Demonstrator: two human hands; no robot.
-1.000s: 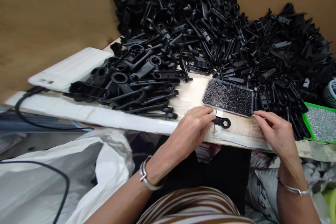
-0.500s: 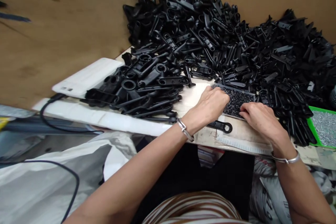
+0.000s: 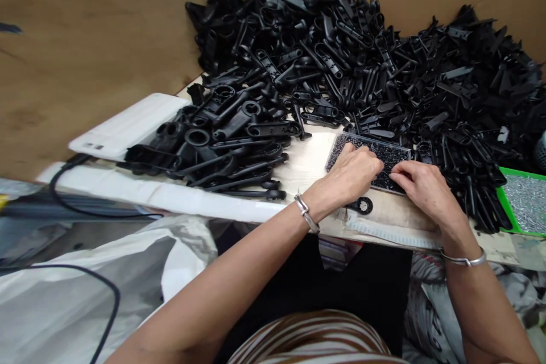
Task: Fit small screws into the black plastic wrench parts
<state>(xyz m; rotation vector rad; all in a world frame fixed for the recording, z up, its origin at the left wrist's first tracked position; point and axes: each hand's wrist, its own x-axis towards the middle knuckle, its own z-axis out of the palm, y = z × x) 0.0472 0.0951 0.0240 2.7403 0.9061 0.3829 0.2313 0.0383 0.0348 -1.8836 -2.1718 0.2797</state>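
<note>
A clear shallow tray (image 3: 329,160) full of tiny black parts (image 3: 388,153) lies on the worktop. My left hand (image 3: 356,173) is over the tray's middle, fingers bent down and closed among the small parts; what its fingertips hold is hidden. At the tray's right front corner, my right hand (image 3: 422,185) has thumb and forefinger pinched together over the parts, and anything between them is too small to make out. A black ring-ended part (image 3: 363,205) lies in front of the tray, partly covered by my left hand and wrist.
Black plastic parts (image 3: 307,40) are heaped high behind the tray, with more (image 3: 217,142) piled to the left beside a white flat box (image 3: 128,125). A green tray (image 3: 505,202) of silvery pins stands at the right. A cable (image 3: 57,193) hangs at the left edge.
My left hand has moved slightly right over the small parts, closer to my right hand, baring the tray's left end. The whole view has shifted a little.
</note>
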